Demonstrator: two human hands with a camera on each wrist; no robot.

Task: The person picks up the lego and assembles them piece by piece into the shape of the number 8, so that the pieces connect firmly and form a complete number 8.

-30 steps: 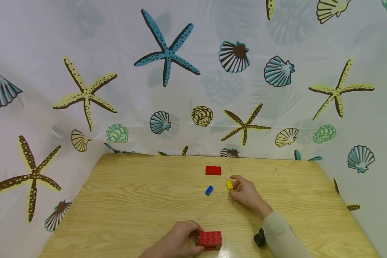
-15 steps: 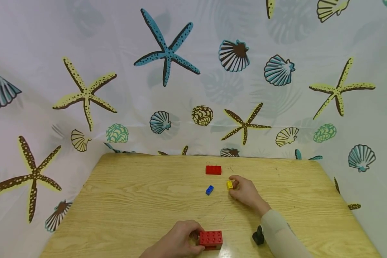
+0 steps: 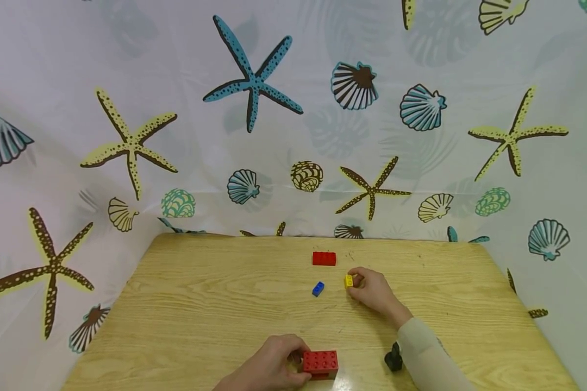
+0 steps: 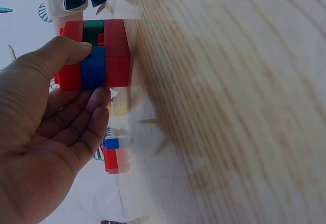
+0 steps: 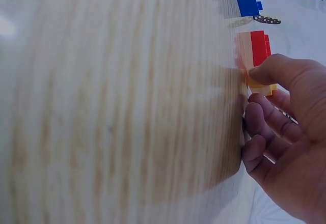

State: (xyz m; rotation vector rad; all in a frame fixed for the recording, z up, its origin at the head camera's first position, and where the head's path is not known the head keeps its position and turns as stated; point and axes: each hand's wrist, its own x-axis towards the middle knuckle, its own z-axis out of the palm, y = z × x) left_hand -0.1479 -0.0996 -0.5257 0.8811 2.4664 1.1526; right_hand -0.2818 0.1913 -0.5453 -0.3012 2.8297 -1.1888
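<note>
Left hand (image 3: 276, 361) pinches a stacked block (image 3: 320, 363) by the worktop's (image 3: 200, 309) near edge; too hard a squeeze might shift the blue piece (image 4: 93, 70) between its red layers (image 4: 117, 71). Beyond, the blue brick (image 3: 318, 289) lies between near and far edges, the red brick (image 3: 324, 258) nearest the far one; a careless leftward sweep could knock either. Right hand (image 3: 374, 293) pinches the yellow brick (image 3: 349, 281), whose smallness could let it slip.

White printed cloth (image 3: 200, 146) (starfish (image 3: 254, 83), shells (image 3: 422, 108)) around three sides of pale wood-grain tabletop (image 3: 215, 293); small glare near front.
</note>
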